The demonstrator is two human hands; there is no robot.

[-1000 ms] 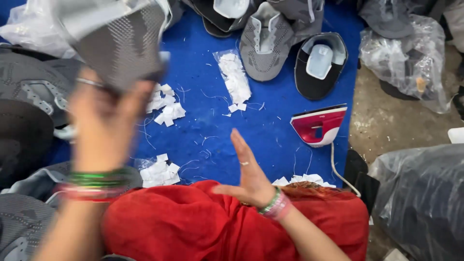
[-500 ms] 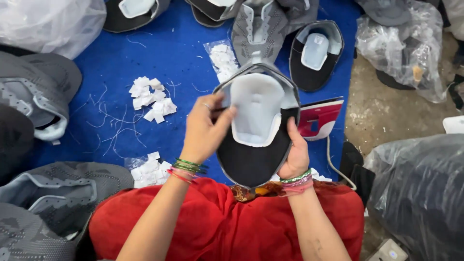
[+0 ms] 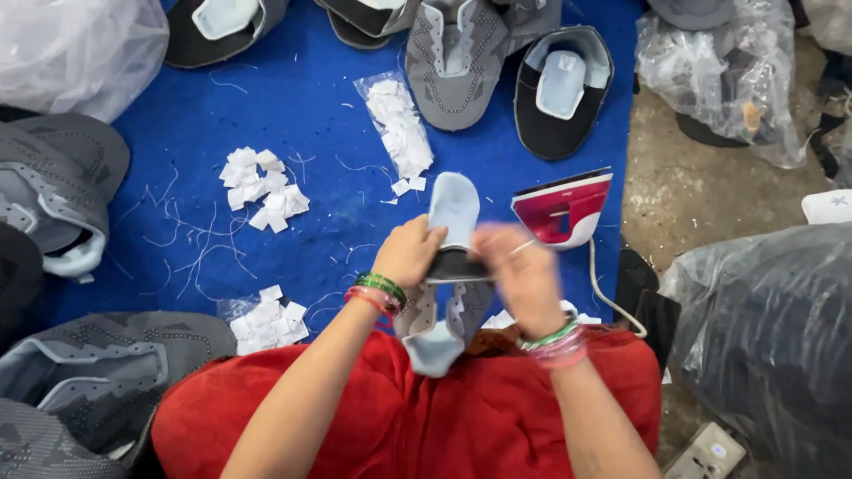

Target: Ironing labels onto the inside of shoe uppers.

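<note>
Now both hands (image 3: 470, 266) pinching grey shoe upper (image 3: 448, 266); clear bag (image 3: 399, 124) holds white tags.

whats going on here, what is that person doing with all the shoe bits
A person sitting over a blue mat holds a grey shoe upper in both hands: the left hand and the right hand grip it over a red-clothed lap. A red and white iron lies just beyond the hands. More grey uppers, piles of small white tags and clear plastic bags lie around.
</note>
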